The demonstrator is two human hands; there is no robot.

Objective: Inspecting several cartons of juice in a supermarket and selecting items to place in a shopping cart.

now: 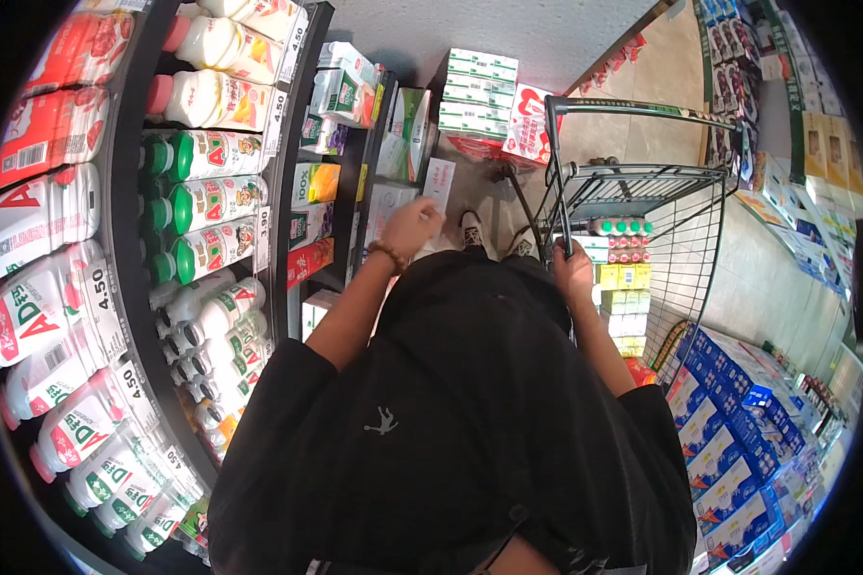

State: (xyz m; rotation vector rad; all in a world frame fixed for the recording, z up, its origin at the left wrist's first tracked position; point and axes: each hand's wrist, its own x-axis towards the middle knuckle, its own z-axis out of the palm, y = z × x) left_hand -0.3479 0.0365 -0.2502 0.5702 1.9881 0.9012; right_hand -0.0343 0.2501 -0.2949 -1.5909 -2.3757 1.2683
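Beside the lower shelf cartons, my left hand [413, 224] hangs with its fingers partly curled and a beaded bracelet at the wrist; nothing shows in its grasp. My right hand [572, 267] is wrapped around the black upright frame of a shopping cart [704, 269]. Inside the wire basket stand small bottles with green caps [622, 228], bottles with red caps [629, 249], yellow cartons [624, 276] and other packs. White bottles with green caps [215, 205] lie in rows on the shelf at the left.
A dark shelf divider [287, 180] separates bottles from juice cartons [345, 93]. Stacked white boxes [478, 93] and a red-and-white box [532, 126] stand near the wall. Blue-and-white boxes [722, 460] are piled at the lower right. My shoes [472, 228] are on the tiled floor beside the cart.
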